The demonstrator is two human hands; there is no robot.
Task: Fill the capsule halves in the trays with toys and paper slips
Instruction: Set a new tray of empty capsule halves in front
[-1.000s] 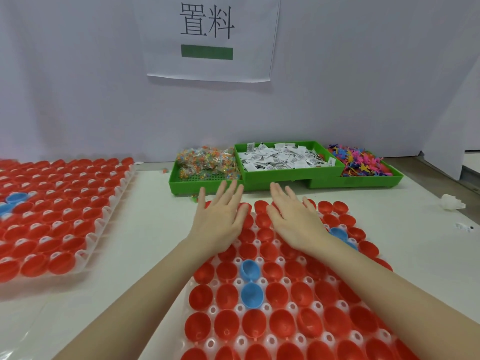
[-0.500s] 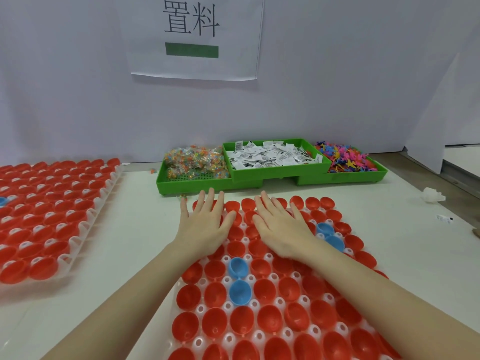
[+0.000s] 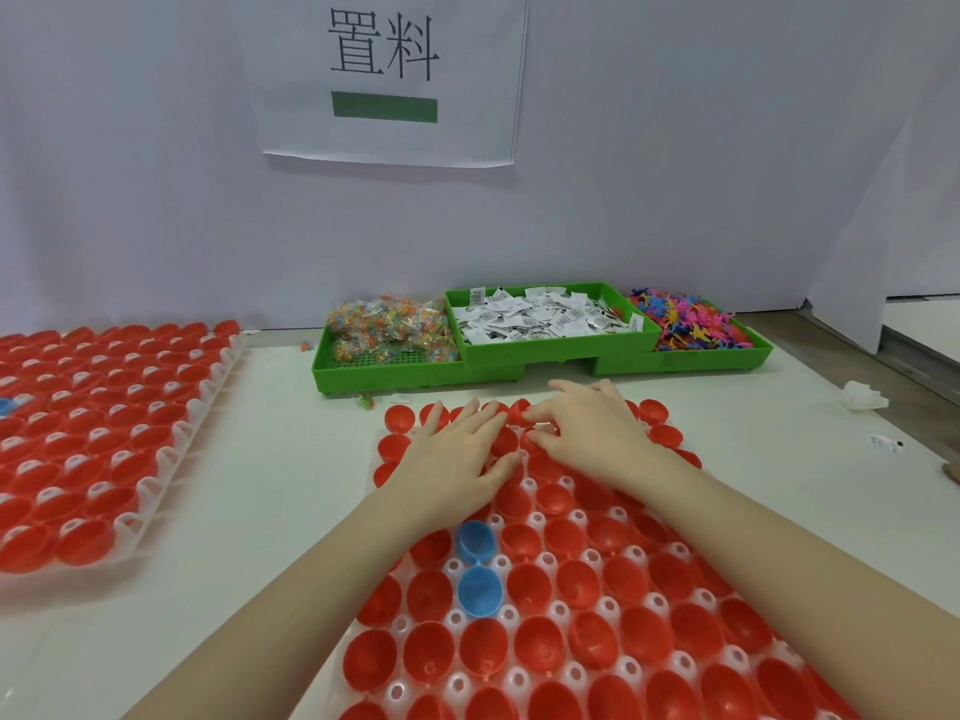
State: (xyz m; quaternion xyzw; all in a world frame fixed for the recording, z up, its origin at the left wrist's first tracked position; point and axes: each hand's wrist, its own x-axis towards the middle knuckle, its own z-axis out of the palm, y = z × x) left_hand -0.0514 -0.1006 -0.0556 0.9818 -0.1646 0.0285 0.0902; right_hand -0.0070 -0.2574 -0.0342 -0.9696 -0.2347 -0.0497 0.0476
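Both hands lie flat, holding nothing: left hand (image 3: 457, 454) and right hand (image 3: 592, 433) press glossy red capsule halves (image 3: 535, 641) seated in a white tray (image 3: 457, 615); two halves are blue (image 3: 478, 589).

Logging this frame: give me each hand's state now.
Left hand: open, fingers straight, resting flat on the red capsule halves.
Right hand: fingers curled at the far row; whether it grips anything cannot be told.

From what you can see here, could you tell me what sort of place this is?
Probably a toy-packing workstation: trays of open red capsule halves, green bins of paper slips and small toys, and a printed sign on the partition.
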